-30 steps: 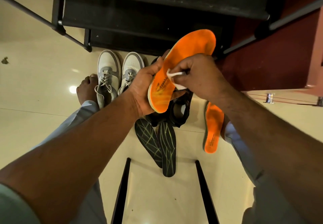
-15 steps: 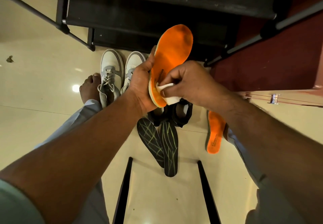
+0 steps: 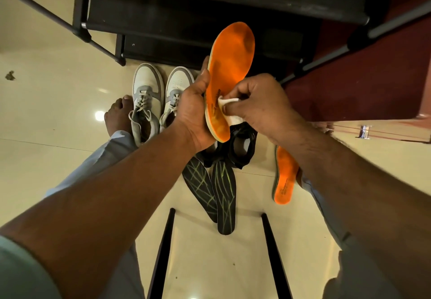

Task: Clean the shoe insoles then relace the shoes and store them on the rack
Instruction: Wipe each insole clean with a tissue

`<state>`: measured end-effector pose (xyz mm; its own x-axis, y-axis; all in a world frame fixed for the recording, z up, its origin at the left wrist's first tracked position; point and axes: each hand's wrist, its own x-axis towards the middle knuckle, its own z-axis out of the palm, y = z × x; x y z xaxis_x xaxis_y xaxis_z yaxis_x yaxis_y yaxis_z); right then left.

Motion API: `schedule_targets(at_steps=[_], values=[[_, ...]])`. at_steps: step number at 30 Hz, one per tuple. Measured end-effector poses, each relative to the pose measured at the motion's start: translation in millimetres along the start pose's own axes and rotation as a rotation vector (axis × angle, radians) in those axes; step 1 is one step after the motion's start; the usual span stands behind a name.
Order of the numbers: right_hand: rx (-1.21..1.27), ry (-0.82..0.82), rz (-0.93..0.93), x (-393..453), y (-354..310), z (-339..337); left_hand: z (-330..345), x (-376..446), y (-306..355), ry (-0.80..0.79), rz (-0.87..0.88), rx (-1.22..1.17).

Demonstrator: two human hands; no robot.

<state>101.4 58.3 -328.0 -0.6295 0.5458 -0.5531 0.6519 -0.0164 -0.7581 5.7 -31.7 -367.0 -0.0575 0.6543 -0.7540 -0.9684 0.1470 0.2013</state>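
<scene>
Orange insole gripped by left hand | right hand pinches white cloth, 3 o'clock side | risk: floppy toe buckling under pressure

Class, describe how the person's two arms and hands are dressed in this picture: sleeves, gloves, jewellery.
Both forearms are bare. The left hand and right hand wear no gloves, and no rings or watch show. A pale grey-green short sleeve edges the left upper arm at the frame's corner.

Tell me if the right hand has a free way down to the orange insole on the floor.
Probably not yet: the right hand pinches a white cloth against the held insole. The floor insole lies uncovered just under that forearm, so the path looks free once the cloth is dropped.
</scene>
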Motion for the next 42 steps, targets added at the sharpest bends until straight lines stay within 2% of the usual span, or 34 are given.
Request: schedule_targets(at_steps=[4,5,9,10,14,19,23,24,27,28,32,37,40,42], values=[[0.112,-0.252,0.218,-2.5,-3.7,-3.9,-0.5,-0.3,1.0,0.004,0.015,0.023],[0.138,-0.266,0.239,-3.0,-3.9,-2.7,-0.3,-0.8,1.6,0.001,0.039,0.031],[0.201,-0.03,0.156,-2.2,-5.3,2.7,3.3,-2.2,-0.7,-0.004,0.116,0.026],[0.191,-0.041,0.158,-1.9,-6.2,1.8,3.4,-2.1,-0.5,-0.004,0.11,0.03],[0.199,-0.307,0.277,-3.5,-8.9,-2.0,-1.7,-2.3,9.1,0.051,0.092,0.034],[0.226,-0.093,0.18,-2.6,-8.2,2.8,4.6,-6.4,4.2,0.053,0.041,0.076],[0.257,-0.322,0.272,-5.4,-9.9,-0.6,6.2,-9.5,5.9,0.055,0.044,0.043],[0.29,-0.305,0.275,-5.5,-9.7,0.6,5.9,-9.3,5.7,0.055,0.059,0.034],[0.361,-0.118,0.222,-4.5,-9.8,5.0,9.3,-10.7,0.1,0.054,0.062,0.046],[0.345,-0.11,0.214,-4.3,-10.1,4.7,10.3,-11.4,-1.7,0.054,0.055,0.053],[0.326,-0.321,0.261,-9.0,-13.3,0.9,9.2,-12.0,1.4,0.047,0.087,-0.004],[0.428,-0.134,0.247,-5.7,-12.1,4.1,11.4,-8.7,-3.5,0.06,0.076,0.076],[0.391,-0.292,0.267,-7.4,-13.1,-0.9,12.5,-10.4,-2.9,0.072,0.036,0.034],[0.376,-0.31,0.256,-8.4,-13.2,-0.1,14.4,-12.7,-0.6,0.083,0.047,0.005]])
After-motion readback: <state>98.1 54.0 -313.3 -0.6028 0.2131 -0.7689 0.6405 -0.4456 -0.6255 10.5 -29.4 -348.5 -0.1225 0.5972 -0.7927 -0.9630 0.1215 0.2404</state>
